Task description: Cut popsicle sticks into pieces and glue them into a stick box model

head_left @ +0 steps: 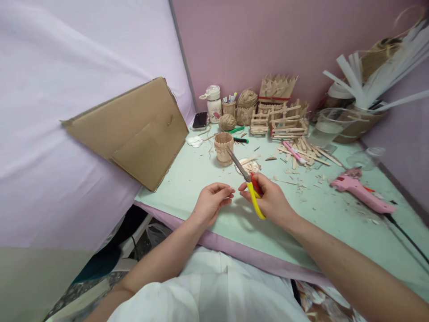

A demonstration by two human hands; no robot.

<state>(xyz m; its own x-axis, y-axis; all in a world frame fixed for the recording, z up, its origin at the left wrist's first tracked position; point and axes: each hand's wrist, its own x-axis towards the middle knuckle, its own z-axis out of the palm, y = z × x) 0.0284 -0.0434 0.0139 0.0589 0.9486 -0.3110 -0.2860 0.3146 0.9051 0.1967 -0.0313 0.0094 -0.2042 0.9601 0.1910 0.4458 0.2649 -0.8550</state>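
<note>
In my right hand is a pair of scissors with yellow and red handles. Its blades point up and to the left, their tips in line with a small round cup covered in wooden pieces; I cannot tell whether they touch it. My left hand is close by, thumb and fingertips pinched together. Whatever the pinch holds is too small to make out. Behind the scissors lies a round white lid or dish with wood bits on it.
A pink glue gun lies at the right with its cord. Loose craft sticks, a clear plastic cup and stick-built models stand farther back. A cardboard sheet leans at the left. A twine ball sits near a phone.
</note>
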